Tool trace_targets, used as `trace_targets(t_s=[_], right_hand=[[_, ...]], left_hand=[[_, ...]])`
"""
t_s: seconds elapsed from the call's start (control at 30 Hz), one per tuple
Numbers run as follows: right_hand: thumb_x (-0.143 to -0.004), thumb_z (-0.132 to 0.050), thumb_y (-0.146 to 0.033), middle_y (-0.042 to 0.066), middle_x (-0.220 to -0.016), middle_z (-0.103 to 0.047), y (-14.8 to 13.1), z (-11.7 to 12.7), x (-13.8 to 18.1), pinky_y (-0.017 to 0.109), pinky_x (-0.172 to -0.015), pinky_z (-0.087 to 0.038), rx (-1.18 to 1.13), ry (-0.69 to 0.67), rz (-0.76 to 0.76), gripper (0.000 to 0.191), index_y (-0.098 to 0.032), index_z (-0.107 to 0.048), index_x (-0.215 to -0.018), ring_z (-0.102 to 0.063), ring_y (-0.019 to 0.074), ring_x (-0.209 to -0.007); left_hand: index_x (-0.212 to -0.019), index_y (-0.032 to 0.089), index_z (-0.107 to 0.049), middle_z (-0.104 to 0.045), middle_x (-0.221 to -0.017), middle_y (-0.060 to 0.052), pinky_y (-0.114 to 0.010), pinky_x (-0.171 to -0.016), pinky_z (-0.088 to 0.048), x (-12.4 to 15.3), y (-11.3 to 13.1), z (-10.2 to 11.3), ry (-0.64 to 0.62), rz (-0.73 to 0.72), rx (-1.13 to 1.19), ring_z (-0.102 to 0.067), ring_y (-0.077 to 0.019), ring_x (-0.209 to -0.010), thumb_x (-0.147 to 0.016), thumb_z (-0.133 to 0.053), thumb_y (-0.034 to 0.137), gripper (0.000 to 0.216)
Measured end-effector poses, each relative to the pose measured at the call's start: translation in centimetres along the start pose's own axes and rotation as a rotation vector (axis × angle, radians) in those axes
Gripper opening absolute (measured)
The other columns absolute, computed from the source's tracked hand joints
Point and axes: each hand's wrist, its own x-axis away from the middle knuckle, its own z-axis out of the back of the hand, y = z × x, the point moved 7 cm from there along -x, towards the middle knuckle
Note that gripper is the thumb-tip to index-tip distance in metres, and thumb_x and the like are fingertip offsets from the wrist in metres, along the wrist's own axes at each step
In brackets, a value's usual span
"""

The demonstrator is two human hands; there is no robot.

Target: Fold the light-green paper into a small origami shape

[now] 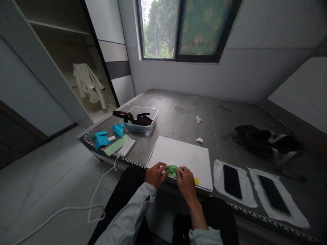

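Observation:
A small piece of folded green paper (173, 170) lies at the near edge of a white board (184, 153) on the grey mattress. My left hand (155, 175) pinches its left side with curled fingers. My right hand (186, 182) presses on its right side, fingers bent together. A yellow scrap (196, 181) peeks out just right of my right hand.
Two black phones (232, 181) (273, 194) lie on white cloths to the right. Dark clothing (265, 137) sits further right. At the left are a clear box with dark straps (140, 120), blue folded papers (101, 139), a green sheet (117, 145), a white power strip (126, 147) and its cable (97, 194).

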Motion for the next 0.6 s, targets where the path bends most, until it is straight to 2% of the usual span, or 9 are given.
trace_targets(t_s=[0.23, 0.37, 0.47, 0.6], right_hand=[[-0.09, -0.047, -0.017, 0.006, -0.095, -0.067, 0.1, -0.3, 0.1, 0.034, -0.08, -0.043, -0.005, -0.008, 0.008, 0.023, -0.023, -0.069, -0.09, -0.061, 0.0219, -0.09], [-0.09, -0.048, -0.019, 0.006, -0.096, -0.067, 0.0, -0.2, 0.0, 0.034, -0.081, -0.043, 0.001, -0.013, 0.007, 0.022, -0.023, -0.069, -0.092, -0.061, 0.022, -0.091], [-0.09, -0.048, -0.02, 0.007, -0.098, -0.066, 0.0, -0.1, 0.0, 0.036, -0.083, -0.045, -0.004, -0.044, 0.005, 0.022, -0.023, -0.069, -0.096, -0.06, 0.0226, -0.091], [-0.087, -0.056, -0.024, 0.007, -0.109, -0.064, -0.2, 0.3, 0.2, 0.038, -0.088, -0.047, -0.052, -0.103, 0.072, 0.029, -0.026, -0.063, -0.115, -0.059, 0.0238, -0.1]], left_hand=[[-0.086, 0.03, -0.076, -0.074, -0.1, 0.001, -0.021, -0.056, -0.045, -0.2, -0.3, -0.8, 0.065, 0.115, -0.008, -0.068, -0.0116, -0.067, -0.084, -0.063, 0.035, 0.014], [-0.083, 0.028, -0.075, -0.074, -0.095, 0.002, -0.021, -0.056, -0.045, -0.4, -0.5, -0.9, 0.096, 0.199, 0.049, -0.067, -0.011, -0.064, -0.081, -0.067, 0.035, 0.011], [-0.084, 0.025, -0.074, -0.074, -0.092, 0.001, -0.02, -0.059, -0.046, -0.6, -0.6, -1.0, 0.09, 0.192, 0.089, -0.067, -0.0111, -0.065, -0.081, -0.068, 0.034, 0.011], [-0.085, 0.026, -0.075, -0.074, -0.091, 0.001, -0.02, -0.062, -0.048, -0.7, -0.6, -1.2, 0.067, 0.141, 0.109, -0.067, -0.0107, -0.066, -0.083, -0.066, 0.032, 0.011]])
